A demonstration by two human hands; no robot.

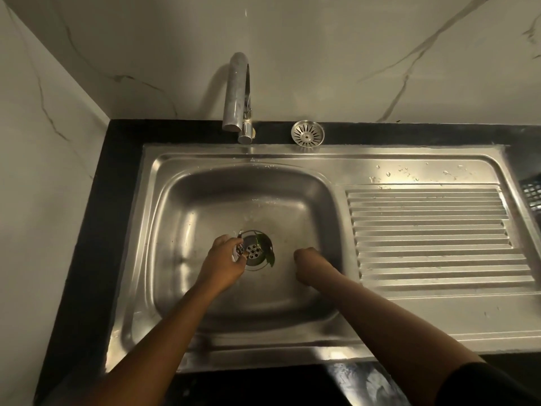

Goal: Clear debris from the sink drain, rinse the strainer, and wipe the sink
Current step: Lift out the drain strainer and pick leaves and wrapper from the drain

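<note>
Both of my hands are down in the steel sink basin [205,206]. My left hand [225,259] is at the left edge of the open drain [254,251], its fingers pinching a small dark scrap of debris [240,248]. Green leaf bits [270,258] lie on the drain's right rim and across its top. My right hand [307,266] rests on the basin floor to the right of the drain, fingers curled under; whether it holds anything is hidden. The round slotted strainer [307,133] lies on the black counter behind the sink, right of the tap [238,92].
A ribbed draining board [433,230] with water drops at its back fills the sink's right half. Black counter [123,177] frames the sink, with marble walls behind and to the left. A dark perforated basket [532,194] shows at the right edge.
</note>
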